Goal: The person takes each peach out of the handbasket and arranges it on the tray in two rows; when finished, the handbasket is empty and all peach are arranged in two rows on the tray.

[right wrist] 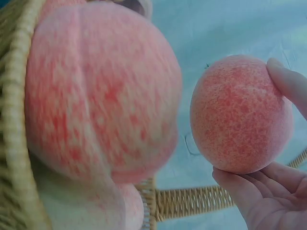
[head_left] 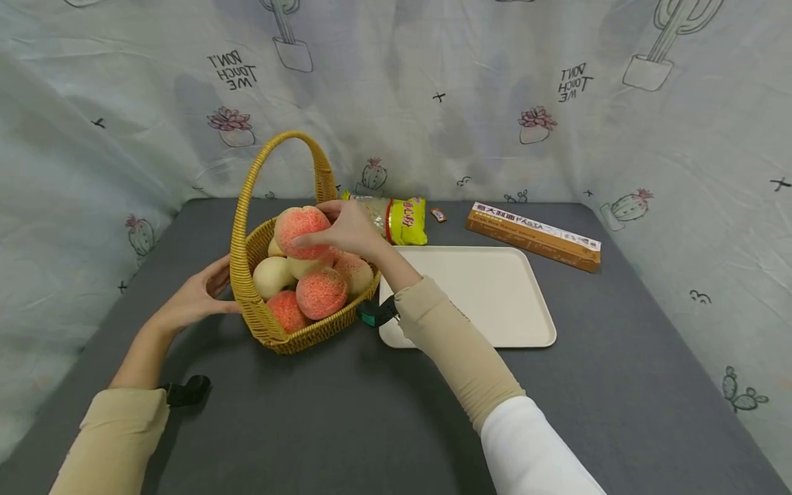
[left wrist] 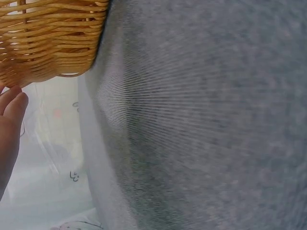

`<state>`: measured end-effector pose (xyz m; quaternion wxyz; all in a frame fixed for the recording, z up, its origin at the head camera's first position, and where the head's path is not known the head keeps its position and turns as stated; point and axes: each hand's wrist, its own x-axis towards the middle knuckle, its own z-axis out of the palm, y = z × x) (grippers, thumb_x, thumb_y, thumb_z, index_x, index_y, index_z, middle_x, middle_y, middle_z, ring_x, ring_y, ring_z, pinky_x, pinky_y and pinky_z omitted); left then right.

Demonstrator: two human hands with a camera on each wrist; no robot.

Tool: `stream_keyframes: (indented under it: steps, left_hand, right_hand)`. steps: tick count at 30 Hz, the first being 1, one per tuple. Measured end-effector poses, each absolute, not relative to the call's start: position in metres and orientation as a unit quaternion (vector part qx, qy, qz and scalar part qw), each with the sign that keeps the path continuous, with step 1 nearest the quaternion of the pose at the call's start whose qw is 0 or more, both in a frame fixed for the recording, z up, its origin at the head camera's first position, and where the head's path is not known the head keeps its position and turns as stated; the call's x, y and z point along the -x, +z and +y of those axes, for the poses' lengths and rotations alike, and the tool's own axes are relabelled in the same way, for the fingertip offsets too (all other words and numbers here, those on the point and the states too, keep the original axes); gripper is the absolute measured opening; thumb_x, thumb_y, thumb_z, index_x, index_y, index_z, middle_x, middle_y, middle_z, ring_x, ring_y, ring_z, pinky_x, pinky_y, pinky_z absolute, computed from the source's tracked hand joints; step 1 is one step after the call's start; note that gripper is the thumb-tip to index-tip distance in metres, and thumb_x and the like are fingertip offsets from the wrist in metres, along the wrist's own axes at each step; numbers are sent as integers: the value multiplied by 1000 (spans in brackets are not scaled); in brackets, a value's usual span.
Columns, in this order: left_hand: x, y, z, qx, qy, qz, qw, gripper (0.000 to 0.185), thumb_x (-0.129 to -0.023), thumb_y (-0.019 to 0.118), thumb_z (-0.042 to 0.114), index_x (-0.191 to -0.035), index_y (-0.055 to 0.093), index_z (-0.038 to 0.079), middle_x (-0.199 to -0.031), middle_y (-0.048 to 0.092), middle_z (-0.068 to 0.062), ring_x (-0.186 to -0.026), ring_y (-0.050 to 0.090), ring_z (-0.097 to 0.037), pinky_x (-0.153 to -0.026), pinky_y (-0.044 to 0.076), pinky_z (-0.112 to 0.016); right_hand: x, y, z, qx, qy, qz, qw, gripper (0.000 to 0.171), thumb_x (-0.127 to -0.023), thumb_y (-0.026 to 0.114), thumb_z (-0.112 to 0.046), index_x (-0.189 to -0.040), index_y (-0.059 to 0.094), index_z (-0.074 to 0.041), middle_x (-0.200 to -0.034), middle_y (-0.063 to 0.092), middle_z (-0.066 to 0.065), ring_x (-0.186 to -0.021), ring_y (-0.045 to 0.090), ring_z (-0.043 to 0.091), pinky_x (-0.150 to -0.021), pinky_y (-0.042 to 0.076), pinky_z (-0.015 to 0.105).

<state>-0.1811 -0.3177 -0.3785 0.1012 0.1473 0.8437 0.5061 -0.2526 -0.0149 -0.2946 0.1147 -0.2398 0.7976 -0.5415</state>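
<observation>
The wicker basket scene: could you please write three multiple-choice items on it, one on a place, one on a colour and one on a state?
1. Where does the cream tray lie?
A. right of the wicker basket
B. left of the basket
C. inside the basket

2. What colour is the table cover?
A. red
B. grey
C. yellow

3. What is the right hand doing?
A. lying flat on the tray
B. holding the pasta box
C. gripping the top peach

Answers: 1 A, the tray sits beside the basket's right side. 2 B, grey cloth shows all round. 3 C, the fingers curl round the peach.
</observation>
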Motion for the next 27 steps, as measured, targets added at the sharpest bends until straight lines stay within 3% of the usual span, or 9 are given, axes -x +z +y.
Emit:
stream_keyframes:
  steps: [3,5,7,10,12,17,27]
  left_hand:
    - [182,-377,-318,-141,502,846,107,101,-85,72,0,-156,1,5,-159,5,-26,-144,10,-42,-115,26,-19]
    - [182,-376,-318,-139,498,849,110,101,-85,72,1,-157,0,5,-159,5,-26,-144,10,-43,-118,24,-30]
    - [182,-376,-318,-140,498,849,110,101,-85,72,1,-156,1,5,-159,5,-26,-144,10,-43,-118,25,-28]
    - [181,-375,-317,-143,496,850,107,101,-85,72,0,-156,1,4,-159,5,-27,-144,10,-44,-105,30,-5]
    - [181,-375,-317,-143,495,850,106,101,-85,72,0,-156,2,3,-158,5,-27,-143,11,-44,-99,31,0]
    - [180,-374,-317,-139,491,853,109,102,-84,73,1,-157,2,5,-159,5,-26,-143,11,-44,-115,28,-29]
    - [183,-375,-318,-141,487,854,116,103,-84,73,0,-157,1,6,-158,8,-27,-143,14,-43,-111,20,-64]
  right_hand:
    - [255,-294,-7,240,-559,788,98,58,-76,85,-22,-126,64,-4,-106,70,4,-93,65,12,-79,56,23]
    - [255,-294,-1,242,-569,781,87,56,-75,85,-21,-125,65,-3,-105,70,6,-92,65,13,-79,57,24]
    - [256,-295,5,238,-573,781,75,56,-75,85,-21,-124,65,-3,-105,71,5,-92,66,13,-79,57,24]
    - [258,-297,13,227,-578,782,62,56,-74,86,-20,-124,65,-3,-106,71,6,-92,66,12,-79,57,24]
    - [258,-299,19,216,-584,780,56,57,-74,86,-20,-124,65,-3,-107,71,6,-93,66,12,-79,57,24]
    - [259,-302,35,198,-600,774,49,57,-74,86,-17,-125,65,-3,-110,70,8,-95,67,14,-80,58,26]
    - [264,-312,62,160,-604,780,35,57,-75,85,-17,-126,64,-4,-112,70,12,-98,68,20,-79,60,31]
